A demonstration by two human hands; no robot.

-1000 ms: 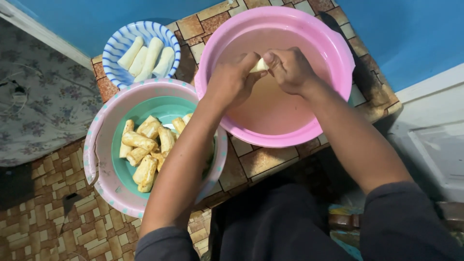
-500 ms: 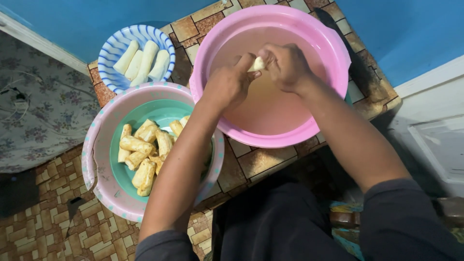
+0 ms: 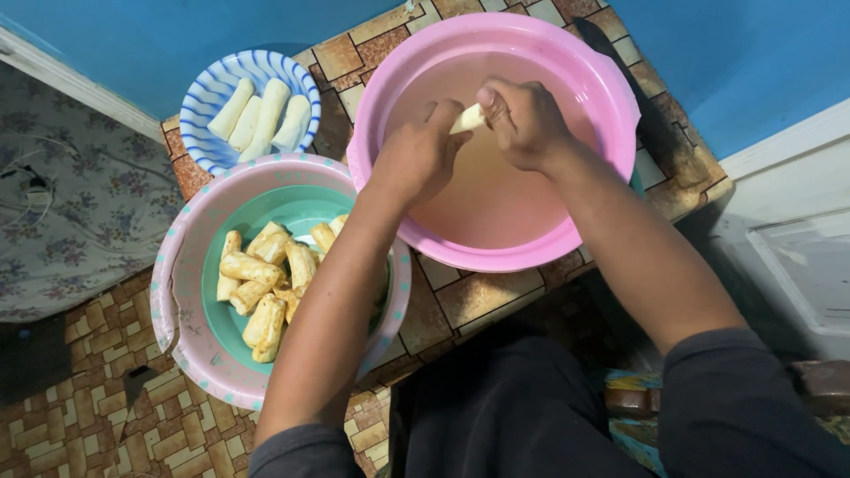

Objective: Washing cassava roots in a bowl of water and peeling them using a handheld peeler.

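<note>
We see the left hand (image 3: pixel 416 159) and right hand (image 3: pixel 524 122) pinching a pale, smooth peeled piece (image 3: pixel 469 118) together over the glossy pink plastic basin (image 3: pixel 611 97) of cloudy water. Compared with the earlier frame, the grip looks unchanged (only the view sits lower); rough yellowish pieces (image 3: pixel 261 283) fill the teal bowl (image 3: pixel 221 265).

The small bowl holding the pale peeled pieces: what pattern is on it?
Blue and white stripes on the small bowl, clearest in the head view.
</note>
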